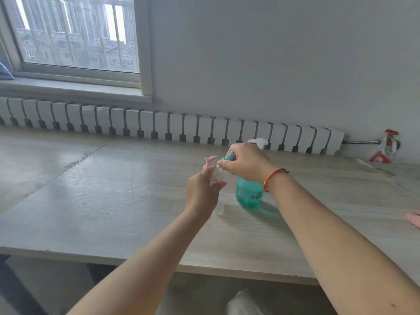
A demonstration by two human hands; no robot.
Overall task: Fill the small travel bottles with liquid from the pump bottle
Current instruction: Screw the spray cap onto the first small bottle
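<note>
A teal pump bottle [249, 194] stands on the wooden table [113, 201]. My right hand [246, 161] is curled over its teal pump head [228, 157], whose spout points left. My left hand [202, 192] holds a small clear travel bottle [217, 176] up against that spout. Just behind my left hand stands a small bottle with a pink pump top [210, 160]. Another small clear bottle [220, 208] lies on the table below my left hand, partly hidden by my wrist.
A white spray trigger head [259, 142] shows behind my right hand. A long white radiator [159, 126] runs along the wall behind the table. A pink cloth [414, 218] lies at the right edge. A red valve [389, 135] sits at the far right.
</note>
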